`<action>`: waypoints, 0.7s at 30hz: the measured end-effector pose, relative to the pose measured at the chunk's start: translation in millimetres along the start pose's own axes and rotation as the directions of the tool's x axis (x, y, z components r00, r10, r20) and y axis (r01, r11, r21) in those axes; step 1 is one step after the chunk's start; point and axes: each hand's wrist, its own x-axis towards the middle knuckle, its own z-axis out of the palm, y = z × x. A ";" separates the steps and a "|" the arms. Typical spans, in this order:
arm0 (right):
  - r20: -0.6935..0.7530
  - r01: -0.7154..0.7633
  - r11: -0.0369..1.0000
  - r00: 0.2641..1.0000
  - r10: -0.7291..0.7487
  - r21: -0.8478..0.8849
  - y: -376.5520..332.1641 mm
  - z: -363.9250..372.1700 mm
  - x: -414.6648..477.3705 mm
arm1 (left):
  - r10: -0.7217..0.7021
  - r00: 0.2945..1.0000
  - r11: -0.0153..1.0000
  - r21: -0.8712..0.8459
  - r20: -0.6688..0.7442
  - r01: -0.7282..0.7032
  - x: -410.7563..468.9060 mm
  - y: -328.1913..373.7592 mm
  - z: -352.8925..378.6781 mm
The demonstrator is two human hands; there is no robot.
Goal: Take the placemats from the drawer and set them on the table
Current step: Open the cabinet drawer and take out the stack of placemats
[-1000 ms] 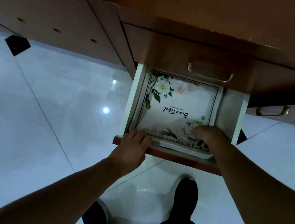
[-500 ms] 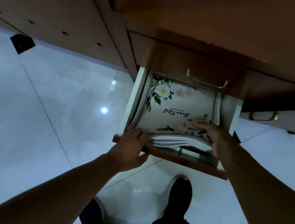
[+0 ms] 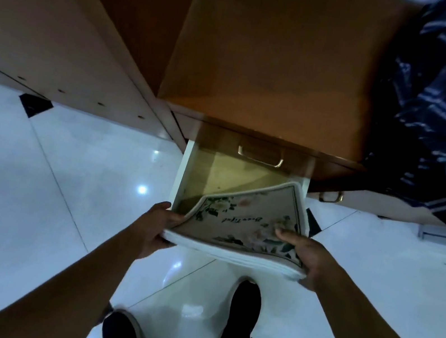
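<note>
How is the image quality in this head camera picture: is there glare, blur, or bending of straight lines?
Head view: dim, warm light. Small bright glare spots on the glossy floor. Wide-angle bending curves the cabinet edges. The printed word on the placemats, gripped by the left hand and right hand, is softly blurred. The open drawer is shadowy inside.

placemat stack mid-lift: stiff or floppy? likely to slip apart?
Likely floppy: the placemat stack bows, its far corner curling up over the drawer. Layers may slide, since edges fan at the near side. Left hand and right hand gripping both ends suggests it needs support.
</note>
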 end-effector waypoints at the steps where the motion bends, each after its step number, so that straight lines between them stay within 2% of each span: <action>1: 0.000 0.004 1.000 1.000 -0.004 -0.012 2.8 -3.7 -4.9 | -0.021 1.000 0.999 0.031 0.022 0.021 -2.1 4.5 -1.3; 3: 0.027 0.021 1.000 0.999 -0.021 -0.018 5.4 -10.1 -12.0 | -0.089 0.993 0.989 0.128 0.074 0.079 -5.4 8.4 -0.2; 6: 0.052 0.124 0.988 0.991 -0.119 -0.092 6.5 -15.9 -20.3 | -0.162 0.977 0.955 0.272 0.135 0.121 -9.0 9.3 11.1; 9: 0.018 0.187 0.963 0.982 -0.187 -0.195 7.3 -20.3 -24.4 | -0.169 0.985 0.931 0.332 0.028 0.150 -8.9 8.9 18.4; 12: -0.006 0.234 0.950 0.971 -0.241 -0.209 8.9 -21.6 -28.2 | -0.142 0.990 0.923 0.362 0.000 0.133 -11.4 7.6 19.4; 15: -0.009 0.275 0.944 0.959 -0.282 -0.184 15.5 -18.5 -32.3 | 0.034 0.999 0.897 0.442 -0.028 -0.018 -22.8 3.3 17.4; 18: -0.040 0.320 0.912 0.939 -0.340 -0.256 31.0 -12.4 -50.7 | 0.239 0.971 0.850 0.488 -0.022 -0.198 -53.9 -7.7 12.7; 21: -0.128 0.349 0.882 0.906 -0.404 -0.316 44.9 -6.0 -59.0 | 0.420 0.903 0.694 0.674 -0.093 -0.253 -77.1 -22.6 13.3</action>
